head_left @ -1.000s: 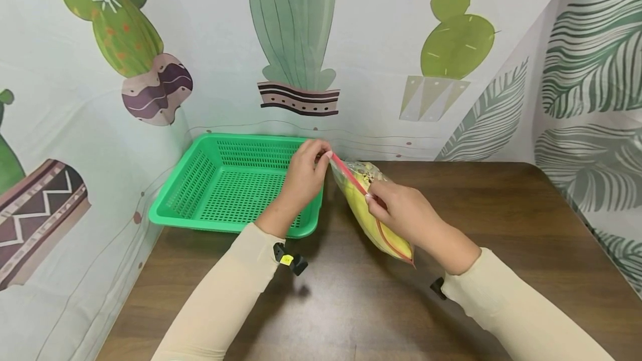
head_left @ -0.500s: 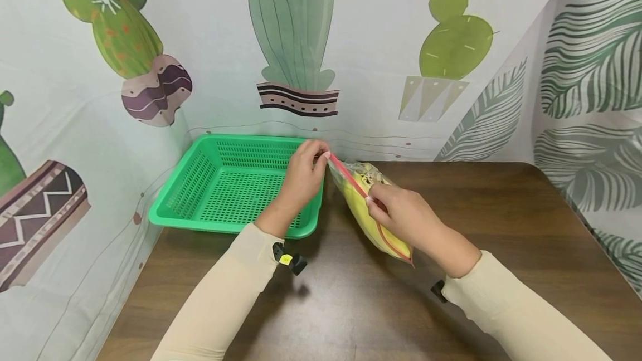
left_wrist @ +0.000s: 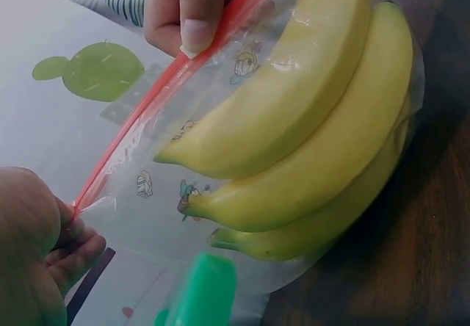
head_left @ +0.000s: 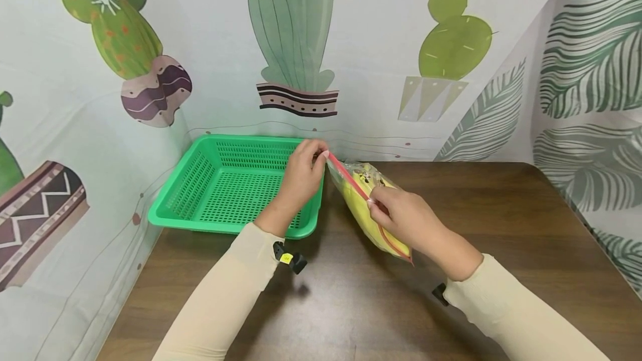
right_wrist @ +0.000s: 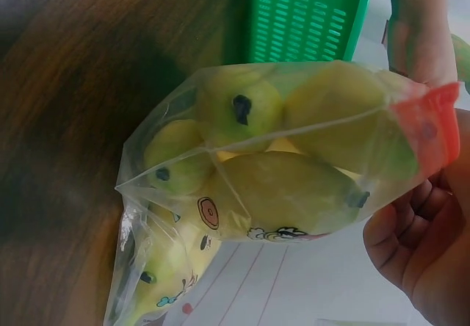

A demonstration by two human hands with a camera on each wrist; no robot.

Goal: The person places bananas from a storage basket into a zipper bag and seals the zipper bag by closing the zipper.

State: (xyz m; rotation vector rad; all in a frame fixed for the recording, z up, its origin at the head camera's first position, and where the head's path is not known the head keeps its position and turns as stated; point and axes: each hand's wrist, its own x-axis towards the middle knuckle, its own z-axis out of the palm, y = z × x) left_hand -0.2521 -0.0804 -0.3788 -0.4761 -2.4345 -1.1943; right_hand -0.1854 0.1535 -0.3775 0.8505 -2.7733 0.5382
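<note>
A clear zip bag (head_left: 357,205) with a red zip strip (head_left: 346,173) leans over the table, right of the green basket. Several yellow bananas (left_wrist: 294,106) lie inside it; their dark tips (right_wrist: 242,109) show through the plastic in the right wrist view. Cartoon prints mark the bag's side. My left hand (head_left: 303,174) pinches the far end of the strip, above the basket's right rim. Partway along the same strip, my right hand (head_left: 403,210) pinches it between thumb and fingers. The strip stretches taut between both hands. Whether its seam is closed cannot be made out.
The green perforated plastic basket (head_left: 200,222) stands at the left back of the brown wooden table (head_left: 351,305), with nothing seen in it. A cloth printed with cacti (head_left: 301,27) hangs right behind the table and along its left side.
My right hand has slid slightly along the red strip, away from my left hand and toward the near end. My left hand keeps its pinch at the far end, almost unmoved.
</note>
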